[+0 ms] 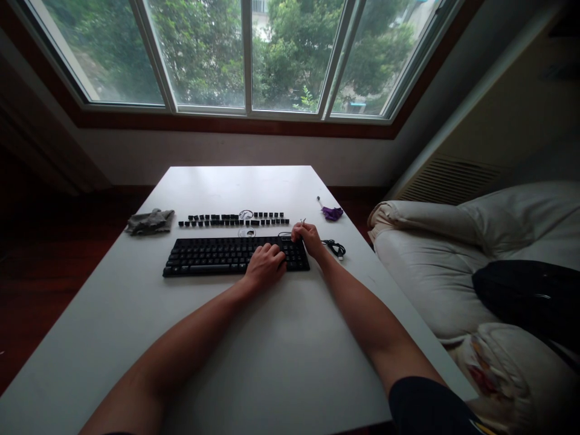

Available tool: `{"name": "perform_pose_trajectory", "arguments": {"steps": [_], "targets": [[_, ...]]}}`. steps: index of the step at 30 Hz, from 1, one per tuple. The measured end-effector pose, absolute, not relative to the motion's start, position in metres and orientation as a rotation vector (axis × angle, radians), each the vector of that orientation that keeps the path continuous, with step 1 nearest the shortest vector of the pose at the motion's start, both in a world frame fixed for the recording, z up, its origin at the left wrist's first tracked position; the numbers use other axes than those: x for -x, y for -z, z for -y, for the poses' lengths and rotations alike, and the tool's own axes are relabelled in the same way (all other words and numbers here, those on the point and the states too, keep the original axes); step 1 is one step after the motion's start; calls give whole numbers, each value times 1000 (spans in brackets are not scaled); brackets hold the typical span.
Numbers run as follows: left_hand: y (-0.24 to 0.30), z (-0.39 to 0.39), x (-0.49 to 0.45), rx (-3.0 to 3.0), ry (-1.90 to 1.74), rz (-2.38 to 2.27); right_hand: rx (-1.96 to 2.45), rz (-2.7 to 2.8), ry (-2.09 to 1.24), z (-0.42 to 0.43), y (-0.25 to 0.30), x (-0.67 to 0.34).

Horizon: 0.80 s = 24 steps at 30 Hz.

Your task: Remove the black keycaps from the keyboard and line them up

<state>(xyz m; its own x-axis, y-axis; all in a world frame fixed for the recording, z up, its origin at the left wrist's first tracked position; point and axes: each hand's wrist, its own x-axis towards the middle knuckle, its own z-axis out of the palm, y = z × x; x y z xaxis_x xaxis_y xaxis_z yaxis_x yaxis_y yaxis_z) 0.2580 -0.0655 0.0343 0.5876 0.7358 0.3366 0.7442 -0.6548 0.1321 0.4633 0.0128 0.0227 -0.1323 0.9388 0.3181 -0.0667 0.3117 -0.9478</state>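
A black keyboard (203, 257) lies flat on the white table, its right end partly covered by my hands. My left hand (266, 264) rests palm down on the keys right of the middle, fingers bent and slightly apart, gripping nothing that I can see. Above the upper right corner of the keyboard, my right hand (309, 237) is closed in a pinch. Thin prongs of a small keycap puller (303, 222) stick up from its fingers; the rest of it is hidden. Behind the keyboard, loose black keycaps (212, 223) stand in two long rows.
A grey cloth (150, 222) lies at the table's left edge. Two round clear pieces (246, 232) sit by the keycaps. On the right are a coiled black cable (334, 248), a purple cloth (332, 213) and a small brush (319, 199). A padded sofa (430, 272) flanks the white table (254, 362).
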Motion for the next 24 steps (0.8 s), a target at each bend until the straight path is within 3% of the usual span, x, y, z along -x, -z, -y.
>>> {"name": "perform_pose_trajectory", "arguments": {"steps": [14,24], "targets": [[-34,65,-257,2776,598,1272,908,1251,-891,-2,-39,-449],[-34,65,-258,2780,584,1289,875,1087,-974,-7,-36,-441]]}}
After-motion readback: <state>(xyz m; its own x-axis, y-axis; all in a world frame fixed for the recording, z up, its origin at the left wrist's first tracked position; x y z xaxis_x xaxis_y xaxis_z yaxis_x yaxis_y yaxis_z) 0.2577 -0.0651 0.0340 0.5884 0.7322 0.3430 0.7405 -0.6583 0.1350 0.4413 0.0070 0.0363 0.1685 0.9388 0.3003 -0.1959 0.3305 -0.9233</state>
